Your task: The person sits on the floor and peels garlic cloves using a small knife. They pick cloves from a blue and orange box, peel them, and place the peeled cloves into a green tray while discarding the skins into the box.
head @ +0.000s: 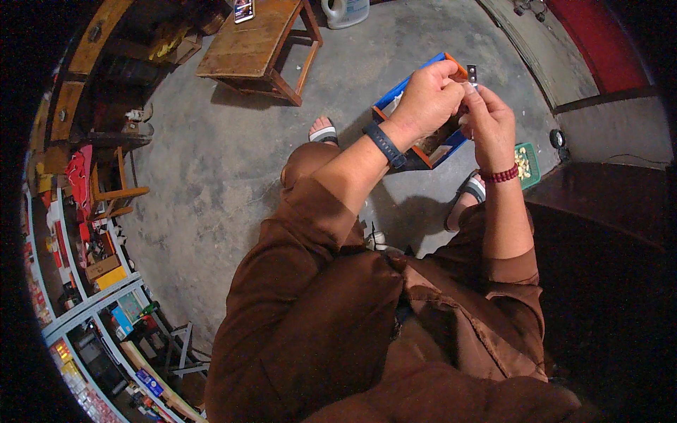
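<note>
Over a blue and orange cardboard box (449, 150) both of my hands meet. My right hand (492, 121), with a dark red bead bracelet at the wrist, grips a small tool with a black riveted end (472, 74) pointing up past the thumb. The rest of that tool is hidden, so its exact kind is unclear. My left hand (428, 100), wearing a dark watch strap (384, 144), is curled with its fingertips against the right thumb; whether it pinches something is hidden. Brownish scraps, partly covered by my hands, lie inside the box.
A green plastic basket (535, 166) of pale pieces, seemingly garlic cloves, stands right of my sandalled foot. A wooden table (248, 47) bears a phone (244, 10). Behind it is a plastic jug (346, 13). Loaded metal shelves (90, 304) and a wooden chair (119, 190) line the left.
</note>
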Action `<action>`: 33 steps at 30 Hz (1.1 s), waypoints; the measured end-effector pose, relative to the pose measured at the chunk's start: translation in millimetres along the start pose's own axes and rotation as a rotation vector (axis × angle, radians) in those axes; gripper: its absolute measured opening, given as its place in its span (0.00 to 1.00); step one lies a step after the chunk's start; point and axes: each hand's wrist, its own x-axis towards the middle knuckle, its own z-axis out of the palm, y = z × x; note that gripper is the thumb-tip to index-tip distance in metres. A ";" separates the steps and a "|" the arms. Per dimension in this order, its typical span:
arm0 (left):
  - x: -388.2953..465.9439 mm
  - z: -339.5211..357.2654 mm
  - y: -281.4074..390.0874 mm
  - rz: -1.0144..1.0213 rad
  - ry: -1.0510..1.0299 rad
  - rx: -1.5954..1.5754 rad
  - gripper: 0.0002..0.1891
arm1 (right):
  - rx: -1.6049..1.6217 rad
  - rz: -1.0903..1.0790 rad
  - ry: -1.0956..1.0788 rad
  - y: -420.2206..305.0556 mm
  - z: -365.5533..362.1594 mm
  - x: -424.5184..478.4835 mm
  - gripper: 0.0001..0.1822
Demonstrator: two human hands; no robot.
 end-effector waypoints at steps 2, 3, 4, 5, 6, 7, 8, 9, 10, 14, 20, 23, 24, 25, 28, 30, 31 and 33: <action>-0.4 1.2 0.7 0.012 0.004 0.007 0.05 | 0.007 0.029 -0.001 -2.9 1.4 -1.6 0.14; -0.6 2.2 1.2 0.014 0.006 0.051 0.09 | 0.054 0.060 -0.027 -2.7 0.4 -1.3 0.14; -0.8 3.4 1.7 0.016 0.009 0.096 0.13 | 0.102 0.092 -0.053 -2.5 -1.3 -0.7 0.13; -0.8 4.3 1.7 0.018 0.012 0.141 0.18 | 0.150 0.124 -0.080 -2.4 -2.2 -0.4 0.13; -0.4 3.3 -0.5 0.025 0.006 0.142 0.19 | 0.176 0.139 -0.077 -3.7 -0.6 -0.8 0.13; 0.6 1.3 -4.1 0.032 -0.001 0.142 0.19 | 0.202 0.155 -0.074 -6.4 1.8 -1.4 0.13; 0.8 -0.2 -6.2 0.040 -0.007 0.143 0.20 | 0.228 0.171 -0.071 -7.7 3.6 -1.8 0.13; 0.5 1.3 -4.9 0.044 -0.009 0.124 0.20 | 0.260 0.179 -0.094 -6.1 1.9 -0.8 0.12; -0.5 3.7 -2.3 0.049 -0.010 0.105 0.20 | 0.293 0.187 -0.117 -2.9 -1.2 1.2 0.12; -1.1 3.6 -1.7 0.081 -0.006 0.197 0.19 | 0.373 0.260 -0.123 -0.9 -3.8 5.8 0.11; -0.4 1.5 -8.2 0.087 -0.026 0.187 0.06 | 0.542 0.312 -0.089 -2.1 -11.7 10.5 0.12; -1.9 4.2 -8.2 0.086 -0.029 0.185 0.06 | 0.546 0.292 -0.042 -3.5 -14.5 9.5 0.13; -2.0 4.6 -8.2 0.078 -0.044 0.191 0.08 | 0.541 0.289 -0.032 -3.7 -14.4 9.3 0.13; -2.0 4.9 -8.1 0.070 -0.059 0.196 0.10 | 0.536 0.286 -0.023 -3.8 -14.3 9.2 0.14; -2.4 6.4 -7.4 0.060 -0.054 0.165 0.09 | 0.546 0.282 -0.029 -2.4 -15.4 9.5 0.14; -2.0 7.1 -8.3 0.073 -0.038 0.163 0.07 | 0.553 0.273 -0.034 -0.6 -15.8 10.1 0.14; -1.3 7.1 -10.1 0.087 -0.032 0.180 0.07 | 0.552 0.265 -0.030 0.5 -15.8 10.5 0.13; -1.1 7.5 -14.7 0.136 -0.035 0.262 0.08 | 0.540 0.249 -0.003 1.2 -14.2 11.0 0.13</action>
